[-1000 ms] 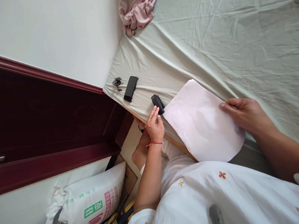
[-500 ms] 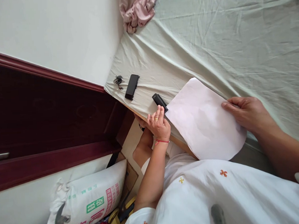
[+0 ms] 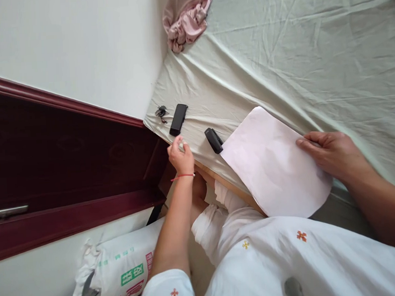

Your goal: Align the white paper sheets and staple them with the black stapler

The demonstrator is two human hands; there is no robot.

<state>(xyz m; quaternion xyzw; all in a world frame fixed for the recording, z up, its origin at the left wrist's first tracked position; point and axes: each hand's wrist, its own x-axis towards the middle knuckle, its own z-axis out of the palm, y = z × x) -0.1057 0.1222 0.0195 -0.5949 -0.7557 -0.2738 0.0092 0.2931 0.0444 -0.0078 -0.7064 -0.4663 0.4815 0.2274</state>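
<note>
My left hand (image 3: 179, 155) sits at the bed (image 3: 278, 49) edge, fingers pinched on something small and pale that I cannot identify; the stapler (image 3: 213, 140) lies just to its right, long axis slanting toward the paper (image 3: 272, 161), touching its corner; the left hand is nearer it. My right hand (image 3: 331, 153) presses the paper's far edge, thumb on top. The paper's near part overhangs the bed; a black case (image 3: 178, 119) and keys (image 3: 161, 111) lie beyond.

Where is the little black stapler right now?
In the head view the black stapler lies on the bed sheet, touching the paper's left corner, right of the left hand.
</note>
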